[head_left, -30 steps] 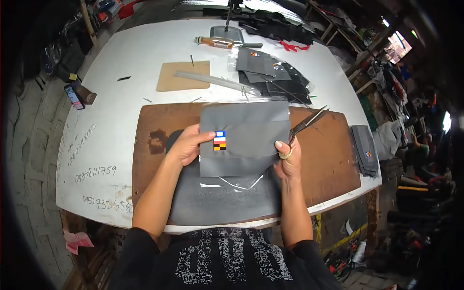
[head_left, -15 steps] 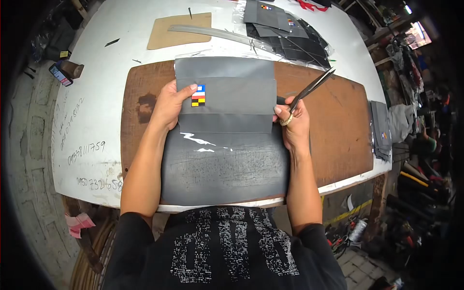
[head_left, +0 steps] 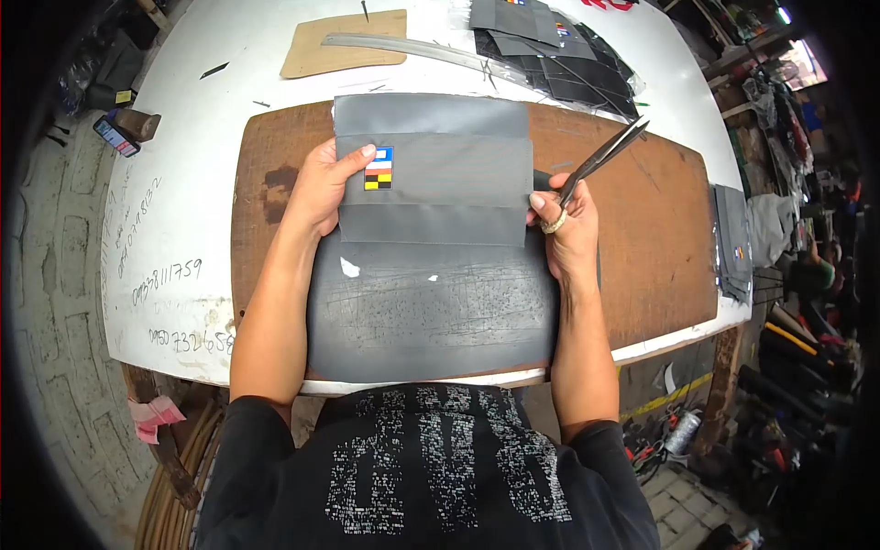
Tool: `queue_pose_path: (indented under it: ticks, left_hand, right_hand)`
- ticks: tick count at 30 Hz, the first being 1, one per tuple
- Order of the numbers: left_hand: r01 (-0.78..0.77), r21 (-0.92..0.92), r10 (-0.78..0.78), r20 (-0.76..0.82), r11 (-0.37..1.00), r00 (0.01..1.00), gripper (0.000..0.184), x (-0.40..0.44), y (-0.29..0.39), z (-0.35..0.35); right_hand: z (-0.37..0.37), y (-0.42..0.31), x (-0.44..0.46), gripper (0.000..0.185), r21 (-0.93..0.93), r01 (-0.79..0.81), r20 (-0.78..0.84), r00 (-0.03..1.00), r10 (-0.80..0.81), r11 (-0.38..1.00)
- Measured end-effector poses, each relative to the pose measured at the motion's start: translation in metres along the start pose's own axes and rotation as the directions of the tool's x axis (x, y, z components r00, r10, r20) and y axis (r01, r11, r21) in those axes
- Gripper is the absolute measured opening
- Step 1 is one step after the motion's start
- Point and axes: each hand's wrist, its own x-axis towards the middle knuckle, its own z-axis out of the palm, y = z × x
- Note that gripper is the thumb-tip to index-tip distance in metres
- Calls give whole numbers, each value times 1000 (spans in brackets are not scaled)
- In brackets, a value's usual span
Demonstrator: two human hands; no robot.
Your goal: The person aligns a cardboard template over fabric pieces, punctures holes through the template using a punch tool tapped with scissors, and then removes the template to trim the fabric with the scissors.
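A grey sheet-like panel (head_left: pixel 449 174) with fold lines across it is held up over a black mat (head_left: pixel 431 321). Near its left side is a small patch (head_left: pixel 379 176) in blue, white, red, yellow and black. My left hand (head_left: pixel 319 188) grips the panel's left edge, thumb on top beside the patch. My right hand (head_left: pixel 573 229) is closed around a pair of scissors (head_left: pixel 607 156), whose blades point up and away to the right. Its thumb is at the panel's right edge; whether it pinches the edge, I cannot tell. A pale band circles a finger there.
Under the mat lies a brown board (head_left: pixel 651 238) on a white table (head_left: pixel 174 247). Farther back are cardboard (head_left: pixel 302 50), a metal ruler (head_left: pixel 412 50) and stacked dark panels (head_left: pixel 550 69). More panels (head_left: pixel 731 243) lie at the right edge; a phone (head_left: pixel 116 136) is at the left.
The view has shifted slightly. White shiny patches on the black mat have shrunk to two small ones. Both hands keep their hold on the panel and scissors.
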Motion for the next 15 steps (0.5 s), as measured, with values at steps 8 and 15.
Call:
queue_pose_path:
  ticks: [8, 15]
  left_hand:
    - [8, 0, -8, -35, 1000, 999, 26, 0, 3, -1]
    - [-45, -27, 45, -13, 999, 999, 31, 2, -2, -4]
  right_hand:
    - [21, -10, -18, 50, -121, -46, 92, 994, 57, 992]
    - [18, -9, -18, 50, -62, -42, 66, 997, 46, 997]
